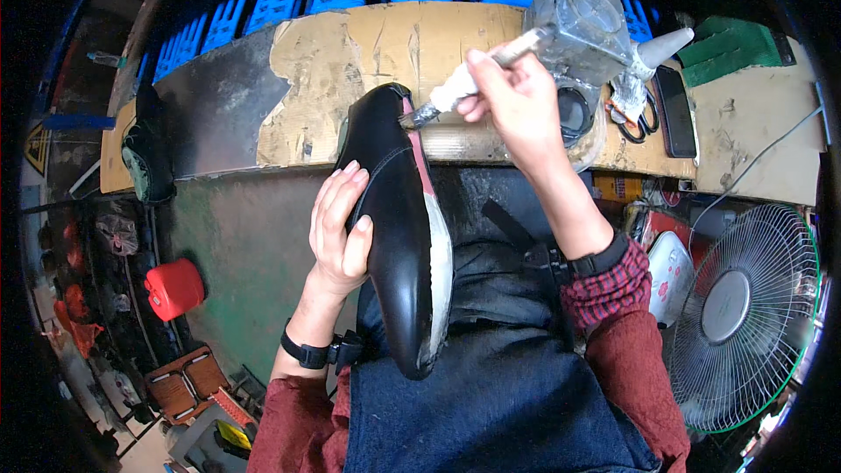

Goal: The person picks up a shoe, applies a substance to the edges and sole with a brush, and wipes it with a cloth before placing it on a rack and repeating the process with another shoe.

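Observation:
My left hand grips a black leather shoe from its left side, thumb across the upper, other fingers partly round the far side. The shoe lies tilted over my lap, toe toward me and heel end near the bench edge. A pink strip and a pale grey band run along its right edge. In my right hand is a brush with a white-wrapped handle. Its dark bristles touch the shoe's edge at the pink strip.
A cardboard-covered bench spans the far side. On it stand a stained grey metal box, scissors and a phone. Another black shoe sits far left. A green-rimmed fan stands close on my right; a red jerrycan is left.

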Available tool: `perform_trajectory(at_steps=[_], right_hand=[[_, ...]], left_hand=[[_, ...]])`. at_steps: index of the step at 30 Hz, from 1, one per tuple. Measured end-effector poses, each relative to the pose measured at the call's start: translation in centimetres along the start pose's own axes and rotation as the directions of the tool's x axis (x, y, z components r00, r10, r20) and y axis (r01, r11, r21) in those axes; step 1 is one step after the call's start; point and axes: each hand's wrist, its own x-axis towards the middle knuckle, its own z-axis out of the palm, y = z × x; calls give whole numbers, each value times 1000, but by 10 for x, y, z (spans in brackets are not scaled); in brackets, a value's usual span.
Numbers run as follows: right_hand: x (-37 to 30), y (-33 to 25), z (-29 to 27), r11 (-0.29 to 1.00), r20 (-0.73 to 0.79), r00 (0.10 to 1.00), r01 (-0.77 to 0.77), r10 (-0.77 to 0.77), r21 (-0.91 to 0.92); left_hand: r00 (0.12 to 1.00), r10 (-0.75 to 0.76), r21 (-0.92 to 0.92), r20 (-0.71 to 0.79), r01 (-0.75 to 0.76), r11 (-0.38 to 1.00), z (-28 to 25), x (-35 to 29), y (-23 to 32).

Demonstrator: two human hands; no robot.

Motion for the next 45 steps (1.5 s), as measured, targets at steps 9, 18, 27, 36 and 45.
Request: perform_trajectory(at_steps=[9, 18, 27, 36, 45], right_hand=[[-14, -6, 3, 967, -8, 996, -88, 89, -238], [38, 11, 16, 969, -27, 998, -54, 49, -239], [-60, -52, 5, 976, 107, 975, -183, 195, -115], [-122, -89, -3, 908, 375, 905, 315, -200, -276], [-115, -113, -12, 595, 664, 432, 804, -610, 23]], left_hand=[[992, -120, -109, 44, 124, 986, 0, -14, -5], [986, -154, -76, 59, 158, 985, -1, -13, -1], [996, 87, 52, -33, -85, 995, 10, -9, -9], [994, 86, 130, -67, -77, 989, 12, 4, 2], [1000, 13, 15, -16, -13, 1000, -2, 32, 2]])
